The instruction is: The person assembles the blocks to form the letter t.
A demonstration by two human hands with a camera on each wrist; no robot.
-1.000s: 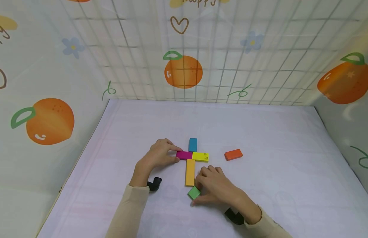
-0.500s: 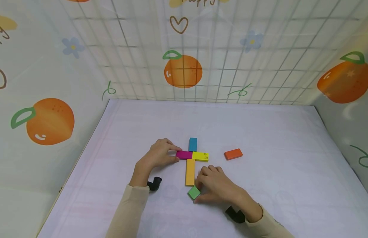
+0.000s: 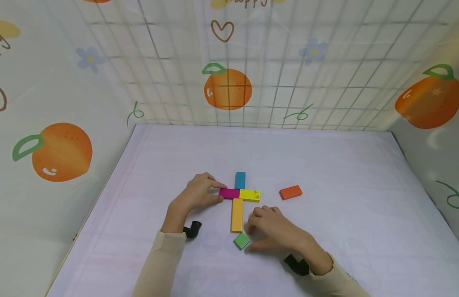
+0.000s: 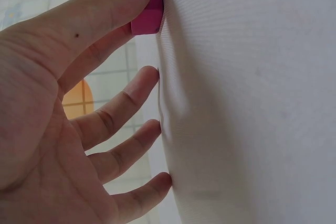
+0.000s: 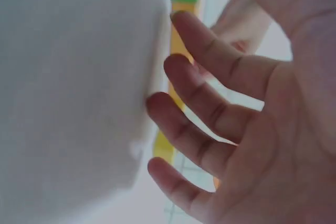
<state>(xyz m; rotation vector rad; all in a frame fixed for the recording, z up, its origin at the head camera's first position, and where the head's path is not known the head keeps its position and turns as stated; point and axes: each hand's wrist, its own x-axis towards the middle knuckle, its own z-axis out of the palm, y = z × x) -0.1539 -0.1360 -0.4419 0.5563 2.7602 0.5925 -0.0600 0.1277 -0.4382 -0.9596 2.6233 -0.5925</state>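
Note:
In the head view my left hand (image 3: pixel 197 193) pinches the outer end of a magenta block (image 3: pixel 229 194) between thumb and index finger. The left wrist view shows the thumb on that magenta block (image 4: pixel 147 17), the other fingers touching the table. A yellow block (image 3: pixel 249 195) abuts its right end. Above the joint stands a blue block (image 3: pixel 240 180); below runs a longer orange-yellow block (image 3: pixel 236 215). At its lower end lies a green block (image 3: pixel 242 241), turned like a diamond. My right hand (image 3: pixel 277 232) is just right of the green block, fingers parted and holding nothing.
A red-orange block (image 3: pixel 290 192) lies apart to the right on the white table (image 3: pixel 344 173). Printed cloth walls (image 3: pixel 170 74) stand at the back and both sides. Black camera mounts (image 3: pixel 297 265) sit below each wrist.
My right hand has let go of the green block and drawn slightly to the right. The green block stays almost where it was. My left hand keeps its pinch on the magenta block.

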